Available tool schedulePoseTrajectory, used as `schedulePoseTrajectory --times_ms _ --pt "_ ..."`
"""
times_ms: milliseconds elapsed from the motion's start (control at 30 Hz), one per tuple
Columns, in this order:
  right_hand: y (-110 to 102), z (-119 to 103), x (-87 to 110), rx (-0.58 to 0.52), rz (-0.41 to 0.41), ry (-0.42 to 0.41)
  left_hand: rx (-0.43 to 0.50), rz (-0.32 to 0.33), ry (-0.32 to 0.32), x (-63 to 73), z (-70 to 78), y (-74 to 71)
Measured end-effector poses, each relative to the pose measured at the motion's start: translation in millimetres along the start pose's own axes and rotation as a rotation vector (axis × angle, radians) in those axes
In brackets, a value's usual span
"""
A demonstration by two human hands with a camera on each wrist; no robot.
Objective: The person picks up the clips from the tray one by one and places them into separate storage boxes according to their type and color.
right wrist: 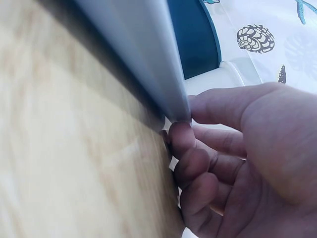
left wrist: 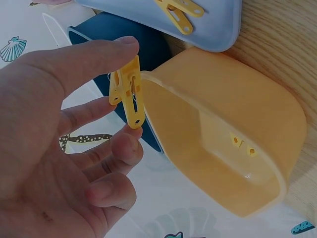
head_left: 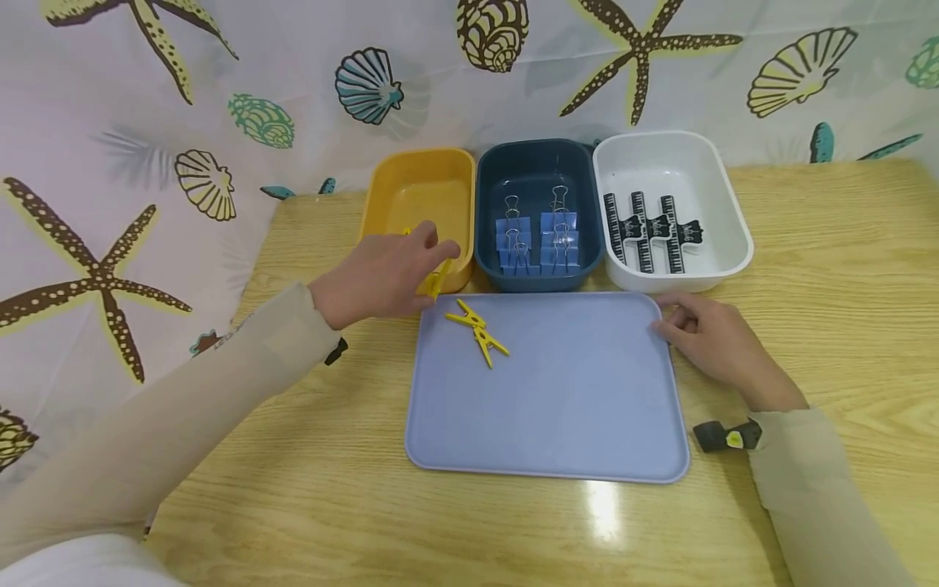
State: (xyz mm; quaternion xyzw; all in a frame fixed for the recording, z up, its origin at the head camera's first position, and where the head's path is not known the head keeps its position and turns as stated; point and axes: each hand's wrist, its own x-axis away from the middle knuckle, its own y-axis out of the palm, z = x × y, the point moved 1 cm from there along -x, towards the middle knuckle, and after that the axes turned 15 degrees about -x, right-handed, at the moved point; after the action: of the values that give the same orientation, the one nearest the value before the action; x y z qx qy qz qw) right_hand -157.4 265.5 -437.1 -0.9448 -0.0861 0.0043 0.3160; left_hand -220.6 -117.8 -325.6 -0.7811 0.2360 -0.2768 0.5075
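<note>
Between thumb and fingertips, my left hand [head_left: 389,273] pinches a yellow clothespin [left wrist: 132,94] near the front edge of the yellow bin [head_left: 421,155]. In the left wrist view, ends of yellow clothespin [left wrist: 251,150] show inside that bin. Two more clothespins [head_left: 487,344] lie touching on the upper left of the light blue tray [head_left: 557,399]. My right hand [head_left: 707,338] grips the tray's far right corner, and the right wrist view shows thumb and index finger on the tray's rim [right wrist: 171,74].
A dark blue bin [head_left: 535,148] with blue binder clips [head_left: 559,236] stands between the yellow bin and a white bin [head_left: 722,244]. Black clips with a piano-key pattern [head_left: 645,232] lie in the white bin. Behind hangs a shell-and-starfish cloth [head_left: 440,90] over the wooden table [head_left: 308,505].
</note>
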Motion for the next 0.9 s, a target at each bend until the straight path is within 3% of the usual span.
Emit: schedulePoseTrajectory --times_ms 900 --pt "-0.2 -0.3 -0.2 -0.017 0.002 -0.004 0.007 -0.002 -0.012 -7.6 -9.6 3.1"
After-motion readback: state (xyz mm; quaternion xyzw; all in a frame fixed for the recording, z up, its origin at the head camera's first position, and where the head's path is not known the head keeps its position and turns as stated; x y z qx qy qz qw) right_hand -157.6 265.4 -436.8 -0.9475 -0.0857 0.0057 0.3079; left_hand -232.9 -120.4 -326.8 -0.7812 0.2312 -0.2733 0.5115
